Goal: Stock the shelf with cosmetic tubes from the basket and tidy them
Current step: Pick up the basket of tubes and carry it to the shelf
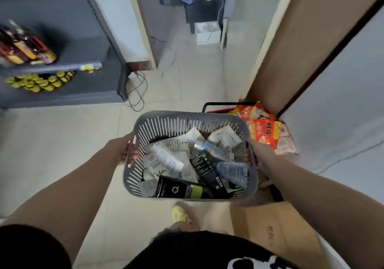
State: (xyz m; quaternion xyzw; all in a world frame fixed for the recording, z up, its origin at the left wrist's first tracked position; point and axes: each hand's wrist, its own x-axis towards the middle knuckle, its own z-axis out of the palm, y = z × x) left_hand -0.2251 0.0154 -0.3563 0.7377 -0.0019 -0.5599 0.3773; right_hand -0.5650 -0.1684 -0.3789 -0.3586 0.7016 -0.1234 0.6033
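Note:
A grey slotted plastic basket [187, 118] hangs in the air in front of me, carried above the tiled floor. It is full of several cosmetic tubes [166, 158], white, black and blue, lying jumbled. My left hand [125, 151] grips the basket's left handle. Its right handle is gripped by my right hand [258, 154]. A grey shelf unit [68, 67] stands at the far left, with dark bottles on one level and yellow-lidded jars below.
A red shopping basket with snack packets [261, 129] sits on the floor just right of the grey basket. A cardboard box [276, 227] lies at my lower right. Cables [137, 90] trail on the floor beside the shelf. A brown door [311, 46] stands at the right.

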